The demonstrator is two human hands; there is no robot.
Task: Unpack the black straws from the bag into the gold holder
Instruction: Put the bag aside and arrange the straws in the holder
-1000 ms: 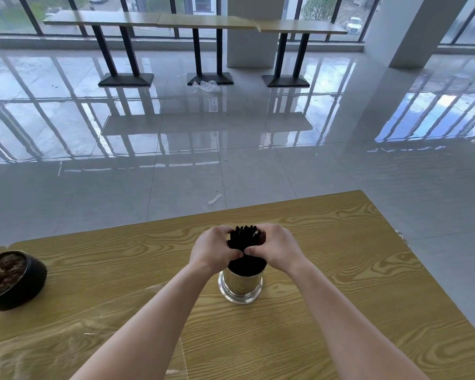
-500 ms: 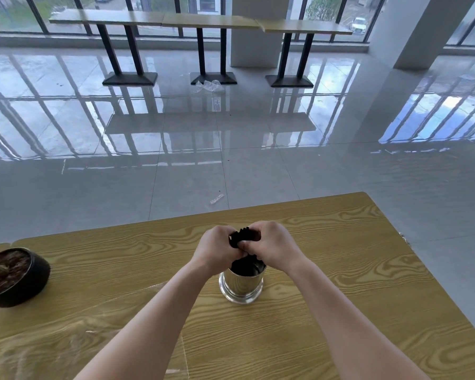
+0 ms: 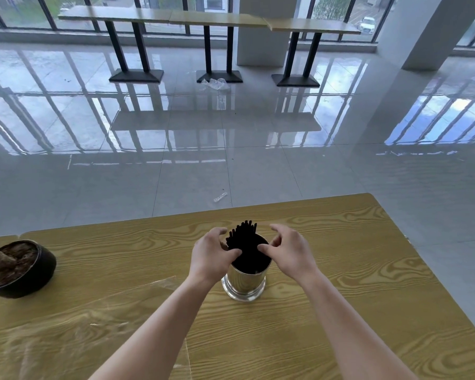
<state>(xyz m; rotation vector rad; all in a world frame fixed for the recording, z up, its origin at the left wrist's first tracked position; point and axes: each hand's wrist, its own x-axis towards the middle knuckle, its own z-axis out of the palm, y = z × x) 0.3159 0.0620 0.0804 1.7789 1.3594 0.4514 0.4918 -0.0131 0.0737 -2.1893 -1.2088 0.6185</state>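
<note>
**Item: black straws, bundled, seated in gold holder**

Location: black straws point(image 3: 243, 242) stand upright in the gold holder point(image 3: 244, 281), tops fanning above its rim, mid-worktop point(image 3: 368, 270).

Hands: left hand point(image 3: 211, 256) and right hand point(image 3: 287, 252) flank the bundle, fingers point(image 3: 263, 248) spread and curled loosely, thumbs touching the straws; neither grips anything.

Handling, judged: very light, thin, stiff enough to stand but easily bent or scattered; smooth, so single straws slip. Best taken as a bundle, encircled just above the rim. Holder looks metal, polished, flared at the base; steady it low on its wall.

Also present: clear bag point(image 3: 66, 319), flat on the worktop; dark pot point(image 3: 19, 266), far left.
</note>
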